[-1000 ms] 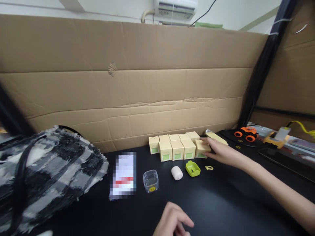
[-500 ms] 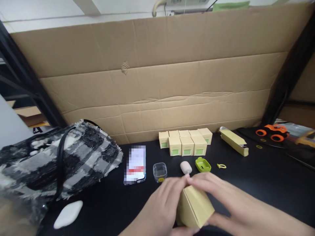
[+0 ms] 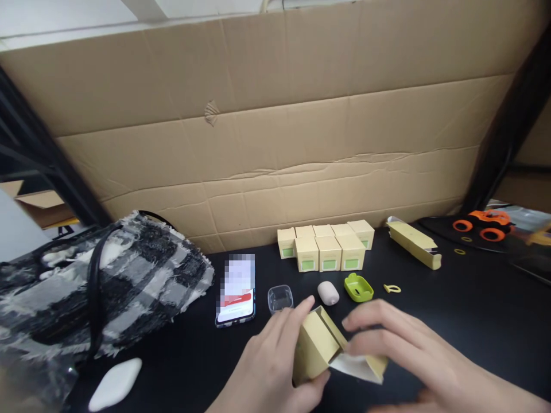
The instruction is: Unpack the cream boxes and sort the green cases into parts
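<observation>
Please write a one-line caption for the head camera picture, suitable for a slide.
Both hands, left hand and right hand, hold an opened small yellow box above a black table.

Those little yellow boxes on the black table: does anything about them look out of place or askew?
One long yellow carton lies on its side at an angle, right of the neat block of small yellow boxes with green labels. Its near end looks open. Another small yellow box sits open between the left hand and right hand.
</observation>
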Demonstrator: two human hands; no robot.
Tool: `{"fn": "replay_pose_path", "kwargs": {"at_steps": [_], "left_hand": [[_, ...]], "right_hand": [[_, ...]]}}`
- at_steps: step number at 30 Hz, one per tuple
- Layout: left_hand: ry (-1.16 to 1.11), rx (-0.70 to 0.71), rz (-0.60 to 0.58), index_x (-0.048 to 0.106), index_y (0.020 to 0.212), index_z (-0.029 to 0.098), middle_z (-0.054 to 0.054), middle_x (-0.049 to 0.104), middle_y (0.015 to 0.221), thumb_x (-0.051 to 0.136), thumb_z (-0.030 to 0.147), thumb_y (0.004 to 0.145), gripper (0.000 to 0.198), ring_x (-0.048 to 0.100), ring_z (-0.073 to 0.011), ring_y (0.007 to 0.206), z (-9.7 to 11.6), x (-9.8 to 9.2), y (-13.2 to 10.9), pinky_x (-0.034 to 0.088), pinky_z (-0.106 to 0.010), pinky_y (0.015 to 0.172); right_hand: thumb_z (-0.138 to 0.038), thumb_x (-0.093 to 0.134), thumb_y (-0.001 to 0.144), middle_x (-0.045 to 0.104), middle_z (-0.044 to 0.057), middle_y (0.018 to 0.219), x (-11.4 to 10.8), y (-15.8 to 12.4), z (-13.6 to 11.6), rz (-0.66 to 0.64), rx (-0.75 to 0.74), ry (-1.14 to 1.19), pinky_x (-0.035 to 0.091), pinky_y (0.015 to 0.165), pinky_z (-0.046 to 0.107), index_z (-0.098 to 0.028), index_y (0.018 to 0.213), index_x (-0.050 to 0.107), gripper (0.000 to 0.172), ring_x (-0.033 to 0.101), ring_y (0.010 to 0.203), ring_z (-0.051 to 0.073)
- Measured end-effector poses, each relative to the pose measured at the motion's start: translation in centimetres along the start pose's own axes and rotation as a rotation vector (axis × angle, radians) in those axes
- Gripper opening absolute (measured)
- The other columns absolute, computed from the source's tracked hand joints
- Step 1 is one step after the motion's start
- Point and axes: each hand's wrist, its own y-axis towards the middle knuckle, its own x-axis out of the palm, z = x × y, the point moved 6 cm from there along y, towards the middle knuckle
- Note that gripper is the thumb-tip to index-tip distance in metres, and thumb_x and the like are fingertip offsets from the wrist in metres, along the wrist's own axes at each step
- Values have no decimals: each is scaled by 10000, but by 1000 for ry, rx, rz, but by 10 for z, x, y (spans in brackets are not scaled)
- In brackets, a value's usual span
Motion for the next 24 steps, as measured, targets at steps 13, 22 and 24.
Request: {"fn": "replay_pose_path", "kwargs": {"at_steps": [13,22,24], "left_hand": [[353,408,184,578,919,115,-195,737,998,490,35,746,210,724,-304,894,29,-7,2,623,-369,737],[322,441,242,554,895,127,-192,749,961,447,46,772,182,736,-273,852,37,1,0,628,-324,719],[199,357,243,485,1021,115,-214,726,999,450,79,781,245,731,-266,853,27,-5,3,634,-323,684]], "right_hand": [[-205,481,950,717,46,919,24,-6,6,-70,-64,-81,499,687,287,-189,1127,600,214,646,751,157],[-184,539,900,635,46,960,28,-11,24,75,177,181,477,760,313,-231,910,574,60,593,879,178],[-242,495,933,606,60,1126,24,-13,39,104,395,453,478,871,340,-245,927,529,36,574,1056,194]]}}
